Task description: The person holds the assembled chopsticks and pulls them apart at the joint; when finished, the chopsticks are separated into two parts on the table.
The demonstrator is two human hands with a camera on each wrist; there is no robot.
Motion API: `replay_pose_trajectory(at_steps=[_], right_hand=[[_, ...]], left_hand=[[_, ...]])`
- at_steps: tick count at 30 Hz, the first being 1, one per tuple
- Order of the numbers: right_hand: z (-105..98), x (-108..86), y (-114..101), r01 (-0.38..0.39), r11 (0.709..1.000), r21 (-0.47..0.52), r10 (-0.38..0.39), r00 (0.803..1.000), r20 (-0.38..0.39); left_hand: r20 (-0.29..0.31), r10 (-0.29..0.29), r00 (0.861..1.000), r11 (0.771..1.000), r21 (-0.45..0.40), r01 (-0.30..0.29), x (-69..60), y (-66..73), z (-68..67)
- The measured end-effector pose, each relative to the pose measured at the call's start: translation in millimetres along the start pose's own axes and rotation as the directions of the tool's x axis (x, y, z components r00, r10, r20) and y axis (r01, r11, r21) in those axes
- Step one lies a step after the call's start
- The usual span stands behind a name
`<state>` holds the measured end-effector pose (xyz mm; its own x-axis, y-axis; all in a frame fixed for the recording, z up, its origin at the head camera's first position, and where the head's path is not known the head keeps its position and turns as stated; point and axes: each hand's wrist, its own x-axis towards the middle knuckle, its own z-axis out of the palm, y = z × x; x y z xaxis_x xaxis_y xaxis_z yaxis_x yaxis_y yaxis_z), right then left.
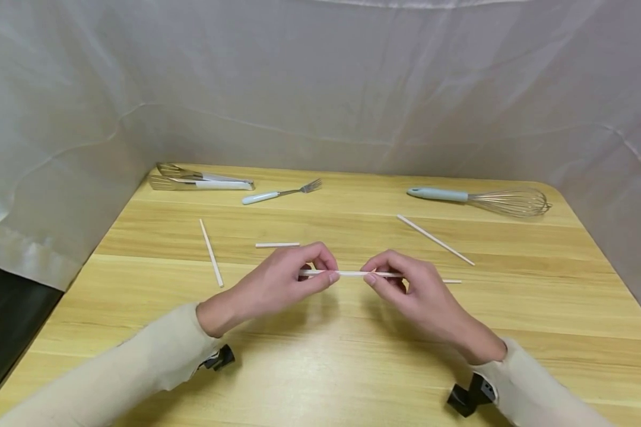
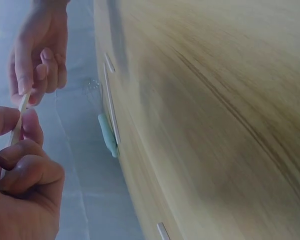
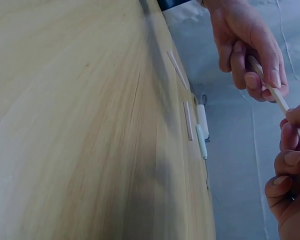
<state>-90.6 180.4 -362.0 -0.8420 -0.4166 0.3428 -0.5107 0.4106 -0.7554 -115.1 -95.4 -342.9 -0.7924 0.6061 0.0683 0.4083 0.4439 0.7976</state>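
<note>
Above the wooden table [image 1: 326, 367], the left hand [image 1: 278, 280] and right hand [image 1: 419, 293] are near each other, each pinching with thumb and fingertips. A whisk [image 1: 441, 194] lies far right, tongs [image 1: 221, 185] far left, a fork [image 1: 262, 197] to their right. The pinched white stick [image 1: 351, 273] bridges the hands, running left to right mid-table; other white sticks [image 1: 211, 252] lie around them.

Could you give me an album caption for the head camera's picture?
Left hand and right hand pinch a white stick above a wooden table, tongs, fork and whisk lying behind.
</note>
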Motion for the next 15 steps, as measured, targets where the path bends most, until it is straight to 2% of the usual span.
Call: replay_pose_trajectory(at_steps=[7,15], right_hand=[[1.6,0.8,-0.5,-0.005,1.000,0.002,0.005,1.000,-0.008],[1.2,2.1,-1.5,0.045,0.999,0.002,-0.045,0.999,-0.007]], left_hand=[[-0.040,0.018,0.999,0.999,0.045,-0.017,0.3,0.3,3.7],[-0.090,0.071,0.993,0.995,0.081,-0.064,-1.0,-0.3,7.7]])
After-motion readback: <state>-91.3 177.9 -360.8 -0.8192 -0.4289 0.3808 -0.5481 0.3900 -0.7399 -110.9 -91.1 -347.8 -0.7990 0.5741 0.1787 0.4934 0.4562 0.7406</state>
